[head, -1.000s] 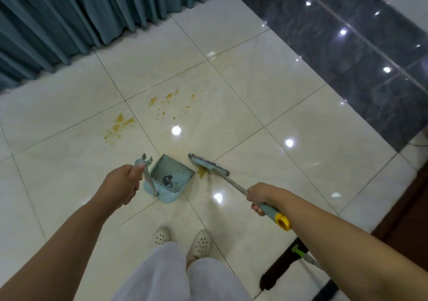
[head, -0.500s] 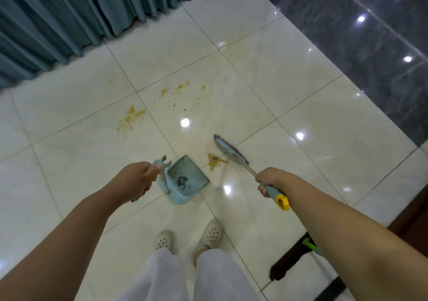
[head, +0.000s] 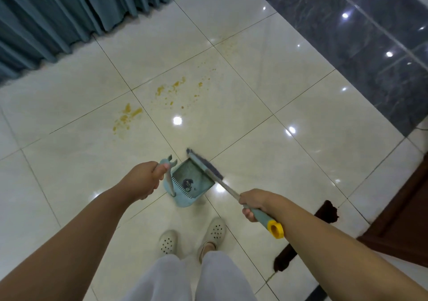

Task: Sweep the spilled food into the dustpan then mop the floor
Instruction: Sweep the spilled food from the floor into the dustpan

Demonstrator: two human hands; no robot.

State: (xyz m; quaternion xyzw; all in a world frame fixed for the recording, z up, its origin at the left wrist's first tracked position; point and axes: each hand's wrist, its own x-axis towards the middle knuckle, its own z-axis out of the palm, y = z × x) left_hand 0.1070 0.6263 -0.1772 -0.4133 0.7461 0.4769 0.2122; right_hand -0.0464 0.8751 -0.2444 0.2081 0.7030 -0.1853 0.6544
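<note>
One broom [head: 205,167] now against one dustpan [head: 188,184]

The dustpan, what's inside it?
Inside the dustpan lies a small dark clump near its comb teeth. The brush head covers its front edge, so any food just swept in there is hidden.

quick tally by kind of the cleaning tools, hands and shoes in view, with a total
Brooms: 1, the broom, gripped by the right hand, its head at the dustpan's mouth
Dustpans: 1, the dustpan, its upright handle gripped by the left hand
Hands: 2
Shoes: 2, left shoe and right shoe
Total: 6
</note>
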